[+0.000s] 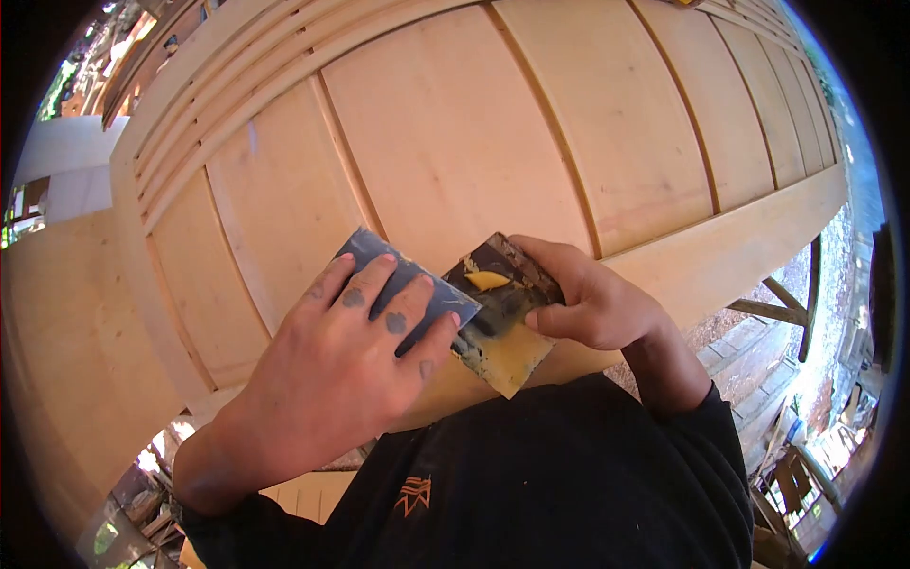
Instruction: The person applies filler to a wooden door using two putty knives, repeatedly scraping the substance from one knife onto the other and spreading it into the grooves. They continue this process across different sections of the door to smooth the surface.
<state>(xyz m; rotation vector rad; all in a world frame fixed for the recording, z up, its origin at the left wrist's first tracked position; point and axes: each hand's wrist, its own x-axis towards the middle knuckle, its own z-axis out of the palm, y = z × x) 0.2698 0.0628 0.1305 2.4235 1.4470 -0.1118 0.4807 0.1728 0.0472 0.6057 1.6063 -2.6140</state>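
My left hand [355, 351] grips a flat blue-grey scraper plate [427, 308], its fingers spread over the top face and the thumb hidden beneath. The plate's right corner overlaps a dark, stained board [507, 332] smeared with yellow and black paste. My right hand [592, 299] holds that board by its right side, thumb on top. A small lump of yellow paste [487, 281] sits near the board's upper end. Both things are held close in front of my black shirt, above the near edge of a large wooden panelled door [455, 123].
The panelled piece spans most of the view, with slats [256, 76] along its far left side. A plain wooden board [85, 332] lies at the left. Wooden trestle legs [791, 303] stand at the right, and scrap wood [791, 484] litters the ground at lower right.
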